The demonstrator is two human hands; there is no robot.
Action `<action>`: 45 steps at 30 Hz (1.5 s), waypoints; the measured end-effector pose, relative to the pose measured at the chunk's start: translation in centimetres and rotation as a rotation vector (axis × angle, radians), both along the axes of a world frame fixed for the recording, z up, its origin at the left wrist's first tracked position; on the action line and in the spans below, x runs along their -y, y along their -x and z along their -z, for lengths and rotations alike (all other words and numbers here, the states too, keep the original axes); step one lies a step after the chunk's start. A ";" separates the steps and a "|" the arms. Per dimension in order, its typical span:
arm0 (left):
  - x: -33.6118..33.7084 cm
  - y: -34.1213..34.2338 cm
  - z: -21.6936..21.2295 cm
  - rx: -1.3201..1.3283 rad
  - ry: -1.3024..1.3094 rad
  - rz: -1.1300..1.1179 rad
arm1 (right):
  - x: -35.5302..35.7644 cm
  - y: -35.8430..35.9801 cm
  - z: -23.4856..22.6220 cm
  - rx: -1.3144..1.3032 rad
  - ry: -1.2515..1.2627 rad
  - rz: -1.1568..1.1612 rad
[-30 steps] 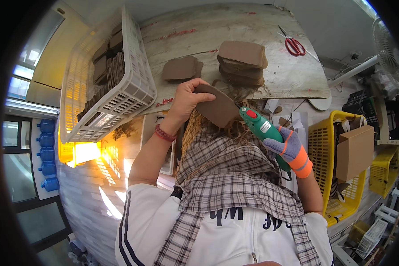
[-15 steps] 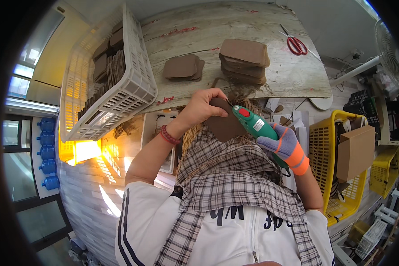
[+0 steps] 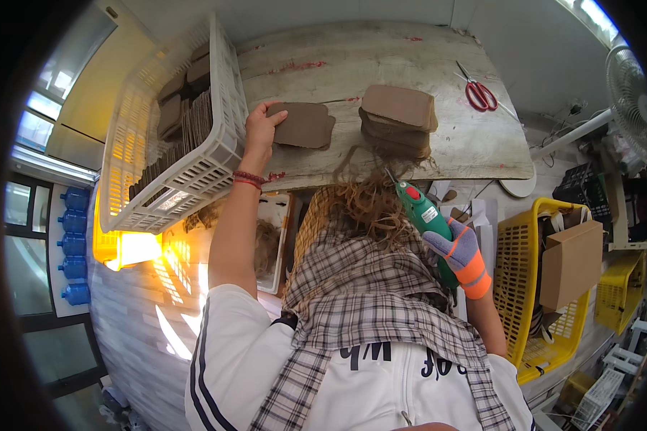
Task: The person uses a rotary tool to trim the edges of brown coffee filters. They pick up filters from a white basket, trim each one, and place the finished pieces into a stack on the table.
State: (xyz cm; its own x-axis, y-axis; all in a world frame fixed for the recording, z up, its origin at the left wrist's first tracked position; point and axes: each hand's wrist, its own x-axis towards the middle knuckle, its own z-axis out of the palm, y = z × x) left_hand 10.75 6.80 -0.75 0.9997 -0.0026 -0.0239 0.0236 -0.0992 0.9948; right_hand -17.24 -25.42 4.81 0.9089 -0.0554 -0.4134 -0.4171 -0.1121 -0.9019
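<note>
Seen from above, a weathered wooden tabletop (image 3: 424, 79) with red paint smears, stretching across the upper middle; tipped against its left edge, a big white slatted plastic crate (image 3: 223, 100) packed with brown cardboard-like pieces standing on edge and lying flat; off to the right, a yellow plastic basket (image 3: 514, 287) with a plain cardboard box (image 3: 571, 262) sitting in it; spread over the lap below the table, a checked beige and grey cloth (image 3: 366, 294), with a tangle of brown fibre (image 3: 370, 201) lying on it near the table edge; on the tabletop, right of centre, a stack of thick brown pads (image 3: 397, 118); just left of that stack and apart from it, a smaller brown pad pile (image 3: 305, 123), flat on the wood next to the crate; gripped in the right hand (image 3: 461, 251), gloved in purple and orange and closed firmly round the handle, a green rotary tool (image 3: 423, 215) with a red button, its thin tip aimed up at the fibre; resting on the left edge of the smaller brown pad pile, the bare left hand (image 3: 261, 123), fingers curled loosely over it, red bracelet at the wrist; farther right on the table, red-handled scissors (image 3: 478, 92), lying closed
</note>
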 end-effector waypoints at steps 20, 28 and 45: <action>14.4 -1.9 -5.3 0.647 -0.619 0.540 | 1.5 2.1 3.7 0.119 0.200 0.042; 11.5 1.3 -5.6 0.076 0.205 0.436 | 0.9 1.7 2.7 0.178 0.224 0.060; 17.7 12.1 -3.2 -0.162 1.341 0.100 | -1.6 -1.2 -0.8 0.185 -0.010 0.303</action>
State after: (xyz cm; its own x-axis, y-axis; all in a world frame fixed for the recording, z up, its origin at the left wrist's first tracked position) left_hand -1.36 -10.94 2.43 0.9800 -0.1888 -0.0624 0.1988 0.9287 0.3130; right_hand -15.99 -23.78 5.59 0.9111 -0.3311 -0.2456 -0.2599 0.0011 -0.9656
